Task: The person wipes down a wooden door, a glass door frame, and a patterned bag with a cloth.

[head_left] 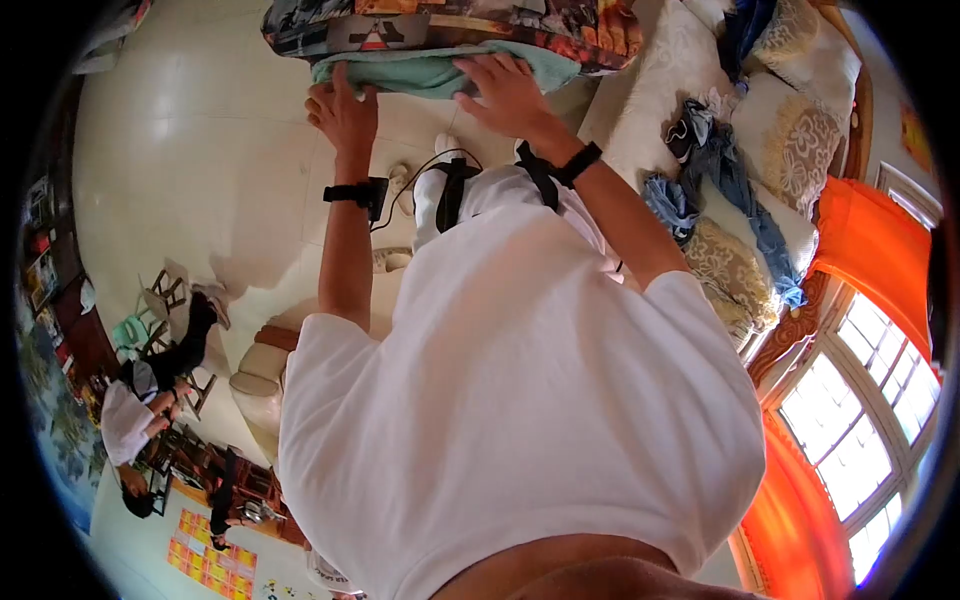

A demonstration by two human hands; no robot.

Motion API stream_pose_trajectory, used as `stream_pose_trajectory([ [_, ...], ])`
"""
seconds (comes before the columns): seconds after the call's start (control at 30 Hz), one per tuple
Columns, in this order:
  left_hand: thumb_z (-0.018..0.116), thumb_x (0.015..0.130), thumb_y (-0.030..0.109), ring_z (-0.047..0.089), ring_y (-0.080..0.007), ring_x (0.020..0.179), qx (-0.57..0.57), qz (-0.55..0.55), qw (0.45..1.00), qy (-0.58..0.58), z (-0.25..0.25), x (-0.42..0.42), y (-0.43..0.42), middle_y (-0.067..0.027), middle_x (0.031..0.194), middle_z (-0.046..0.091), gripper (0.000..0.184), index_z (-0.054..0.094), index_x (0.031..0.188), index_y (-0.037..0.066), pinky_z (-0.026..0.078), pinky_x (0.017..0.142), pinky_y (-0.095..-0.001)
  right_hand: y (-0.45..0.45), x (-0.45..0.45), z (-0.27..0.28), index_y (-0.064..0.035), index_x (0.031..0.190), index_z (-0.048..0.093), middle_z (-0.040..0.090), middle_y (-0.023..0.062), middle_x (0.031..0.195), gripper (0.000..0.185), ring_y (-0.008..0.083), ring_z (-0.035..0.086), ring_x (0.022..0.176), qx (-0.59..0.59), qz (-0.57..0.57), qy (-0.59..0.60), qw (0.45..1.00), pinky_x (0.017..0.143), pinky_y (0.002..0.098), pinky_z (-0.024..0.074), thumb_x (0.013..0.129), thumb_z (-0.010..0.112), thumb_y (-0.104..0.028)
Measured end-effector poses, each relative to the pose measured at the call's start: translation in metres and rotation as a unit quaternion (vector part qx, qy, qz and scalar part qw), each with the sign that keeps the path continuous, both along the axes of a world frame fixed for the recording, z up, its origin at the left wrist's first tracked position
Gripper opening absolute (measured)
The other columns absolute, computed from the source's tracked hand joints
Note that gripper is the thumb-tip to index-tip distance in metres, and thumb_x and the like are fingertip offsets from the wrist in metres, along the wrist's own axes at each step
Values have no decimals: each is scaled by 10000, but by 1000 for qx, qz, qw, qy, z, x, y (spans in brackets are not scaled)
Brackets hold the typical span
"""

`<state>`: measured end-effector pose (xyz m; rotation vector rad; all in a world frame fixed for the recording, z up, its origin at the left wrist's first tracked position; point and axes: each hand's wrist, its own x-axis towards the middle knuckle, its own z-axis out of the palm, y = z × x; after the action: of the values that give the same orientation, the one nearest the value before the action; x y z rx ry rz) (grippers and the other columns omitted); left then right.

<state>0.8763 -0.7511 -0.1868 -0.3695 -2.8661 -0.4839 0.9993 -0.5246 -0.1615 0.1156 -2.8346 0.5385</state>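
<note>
A pale green cloth (430,75) lies bunched along the near edge of a surface with a dark, colourful printed cover (380,33). My left hand (345,112) is at the cloth's left end. Its index finger reaches onto the fabric, the thumb stands apart, and the other fingers bend loosely. My right hand (505,95) rests on the cloth further right, fingers spread and lying flat. Both wrists wear black straps, and the left one carries a small dark box (376,198).
A black cable (410,180) runs from the left wrist towards my legs. To the right, a sofa (665,80) holds cushions and jeans (745,190). Pale slippers (400,188) lie on the tiled floor. Another person (130,420) sits at the lower left.
</note>
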Motion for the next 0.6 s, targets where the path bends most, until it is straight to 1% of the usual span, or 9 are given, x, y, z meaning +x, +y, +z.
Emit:
stream_pose_trajectory([
  [0.07, 701, 767, 202, 412, -352, 1003, -13, -33, 999, 9, 3, 7, 14, -121, 1111, 444, 507, 562, 1254, 175, 341, 852, -507, 16, 13, -6, -144, 1282, 521, 539, 64, 1201, 482, 276, 474, 1153, 23, -15, 7, 1000, 947, 474, 388, 849, 606, -339],
  [0.17, 656, 781, 225, 426, -323, 1068, -41, -175, 983, 45, 11, 23, 40, -91, 1148, 463, 389, 631, 1165, 165, 345, 881, -499, 37, 30, -4, -141, 1286, 512, 517, 62, 1237, 498, 270, 462, 1179, 53, -55, -55, 996, 953, 479, 387, 820, 631, -271],
  [0.2, 656, 781, 225, 426, -323, 1068, -41, -179, 982, 44, 9, 29, 49, -91, 1148, 463, 389, 631, 1165, 165, 345, 881, -499, 44, 37, -5, -135, 1283, 510, 507, 62, 1247, 508, 267, 455, 1191, 46, -76, -67, 994, 955, 485, 386, 804, 642, -237],
  [0.27, 646, 765, 208, 438, -303, 1105, -24, -276, 958, 70, 2, 36, 67, -68, 1208, 476, 405, 629, 1164, 148, 347, 925, -498, 53, 44, -7, -130, 1280, 508, 498, 62, 1258, 519, 264, 448, 1204, 42, -102, -77, 991, 957, 491, 385, 787, 652, -204],
  [0.4, 621, 780, 227, 454, -256, 1192, -65, -307, 947, 67, 15, 37, 80, -33, 1237, 507, 398, 617, 1169, 142, 332, 1003, -483, 60, 44, -20, -106, 1273, 507, 529, 76, 1229, 520, 278, 471, 1194, 25, -134, -78, 988, 963, 490, 403, 775, 648, -157],
  [0.43, 670, 793, 336, 480, -272, 1203, -119, -285, 951, 28, 17, 33, 72, -41, 1255, 544, 473, 598, 1214, 134, 326, 1023, -495, 59, 39, -20, -91, 1262, 510, 543, 82, 1213, 506, 284, 485, 1179, 35, -140, -75, 987, 956, 484, 419, 775, 639, -145],
  [0.53, 673, 809, 412, 520, -283, 1165, -66, -286, 956, -3, 25, 3, 50, -78, 1200, 585, 492, 601, 1200, 123, 338, 1029, -487, 47, 27, -10, -65, 1215, 526, 564, 85, 1179, 453, 285, 517, 1139, 61, -162, -120, 978, 926, 462, 456, 774, 616, -114],
  [0.57, 666, 823, 468, 538, -295, 1138, -70, -307, 949, -9, 24, -5, 43, -107, 1176, 599, 524, 597, 1198, 109, 348, 1029, -469, 40, 23, -7, -40, 1129, 562, 585, 98, 1123, 371, 279, 544, 1090, 76, -177, -98, 976, 878, 449, 483, 764, 602, -93],
  [0.6, 666, 823, 468, 538, -295, 1138, -71, -308, 949, -7, 22, -12, 38, -107, 1176, 599, 524, 597, 1198, 109, 348, 1029, -469, 38, 20, -5, -40, 1129, 562, 585, 98, 1123, 371, 279, 544, 1090, 75, -178, -96, 977, 878, 449, 483, 764, 602, -93],
])
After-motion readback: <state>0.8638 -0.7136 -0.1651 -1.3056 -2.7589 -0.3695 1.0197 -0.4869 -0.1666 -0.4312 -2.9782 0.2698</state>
